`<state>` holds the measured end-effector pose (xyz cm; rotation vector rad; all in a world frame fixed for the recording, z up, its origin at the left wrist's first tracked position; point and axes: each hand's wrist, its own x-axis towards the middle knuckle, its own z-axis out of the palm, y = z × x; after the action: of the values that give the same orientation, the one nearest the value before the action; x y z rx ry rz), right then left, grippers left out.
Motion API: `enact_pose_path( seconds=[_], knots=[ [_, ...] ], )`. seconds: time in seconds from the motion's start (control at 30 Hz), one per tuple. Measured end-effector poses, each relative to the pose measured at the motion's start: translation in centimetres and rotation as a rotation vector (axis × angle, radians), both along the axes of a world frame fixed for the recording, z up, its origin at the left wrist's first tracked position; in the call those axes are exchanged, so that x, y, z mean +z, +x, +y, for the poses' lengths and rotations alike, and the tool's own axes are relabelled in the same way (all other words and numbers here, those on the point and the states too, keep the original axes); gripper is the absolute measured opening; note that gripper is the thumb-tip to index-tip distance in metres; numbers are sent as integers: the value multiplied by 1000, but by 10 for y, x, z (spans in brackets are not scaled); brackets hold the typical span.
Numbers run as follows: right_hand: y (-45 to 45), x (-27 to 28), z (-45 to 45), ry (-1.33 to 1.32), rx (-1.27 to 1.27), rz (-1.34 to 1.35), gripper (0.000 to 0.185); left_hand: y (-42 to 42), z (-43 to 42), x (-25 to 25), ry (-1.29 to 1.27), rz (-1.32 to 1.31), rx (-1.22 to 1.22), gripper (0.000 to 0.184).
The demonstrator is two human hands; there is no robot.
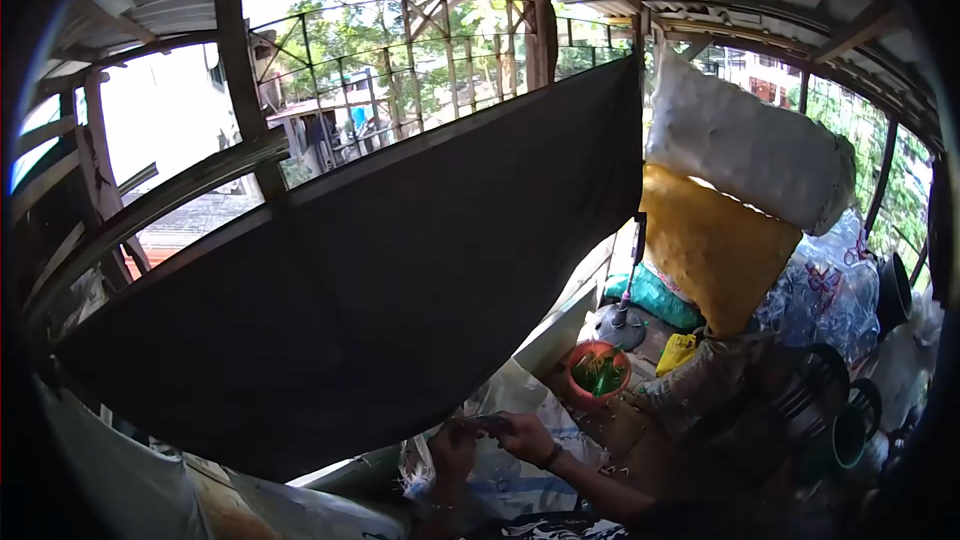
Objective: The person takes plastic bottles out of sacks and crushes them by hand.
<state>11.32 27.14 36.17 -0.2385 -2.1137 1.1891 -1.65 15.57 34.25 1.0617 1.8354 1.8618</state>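
Note:
Low in the middle of the view, my left hand (454,448) and my right hand (527,438) are raised close together. Both have their fingers closed around a small dark object (487,423), too shadowed to name. A dark band circles my right wrist. Beneath the hands lies a whitish plastic sack (515,480) with blue stripes. Just beyond them hangs a large black cloth (400,270), its lower edge close to my fingers. An orange-red basin (598,372) with green pieces inside stands to the right, apart from my hands.
Stuffed white (750,140) and yellow-orange (710,245) sacks are stacked at right. Near them are a clear bag of plastic bottles (825,290), a teal sack (655,300), a fan-like round base (620,325) and a dark green bucket (850,438). Wooden posts (238,60) stand behind the cloth.

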Motion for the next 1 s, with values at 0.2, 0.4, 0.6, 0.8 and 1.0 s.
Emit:
enact_pose_path(
  seconds=[0.2, 0.4, 0.6, 0.8, 1.0],
  knots=[
    [29, -3, 34, -377, 197, -102, 20, 10, 3, 14, -66, -411, -424, 33],
    [39, -11, 59, -92, 215, -97, 23, 37, 15, -9, 61, -510, -479, 29],
    [58, -25, 54, -316, 159, -534, 34, 55, 19, 6, 89, -740, -104, 27],
    [51, -28, 24, -722, 199, -358, 36, 56, 6, 20, 8, -512, -211, 23],
    [7, -29, -33, -641, -112, -264, 27, 24, -23, 8, -115, -240, 13, 30]
  ],
)
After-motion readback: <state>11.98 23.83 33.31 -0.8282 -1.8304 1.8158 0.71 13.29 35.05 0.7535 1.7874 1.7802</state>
